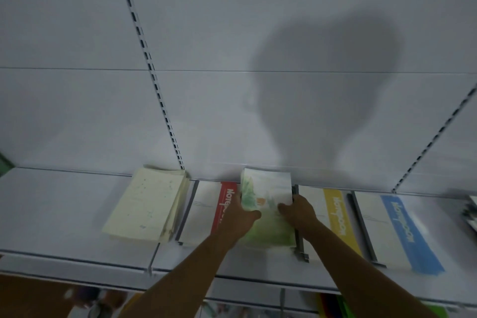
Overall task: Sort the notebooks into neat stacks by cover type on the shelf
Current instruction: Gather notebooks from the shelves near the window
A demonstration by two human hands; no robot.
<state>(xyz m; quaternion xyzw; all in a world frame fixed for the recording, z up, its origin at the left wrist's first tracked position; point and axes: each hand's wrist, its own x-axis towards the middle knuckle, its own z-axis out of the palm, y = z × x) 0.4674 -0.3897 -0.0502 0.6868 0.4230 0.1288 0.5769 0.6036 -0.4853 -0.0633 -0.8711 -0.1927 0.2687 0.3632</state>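
Both hands grasp the green-cover notebook stack [265,204]: left hand [238,217] on its nine o'clock edge, right hand [300,210] at three. Its long axis runs six-to-twelve on the shelf [64,214], between red-stripe notebook [206,212] and yellow-stripe notebook [333,217].

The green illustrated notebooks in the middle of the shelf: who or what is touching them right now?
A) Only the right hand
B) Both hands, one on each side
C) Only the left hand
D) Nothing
B: the left hand and the right hand grip the green illustrated notebooks from opposite sides.
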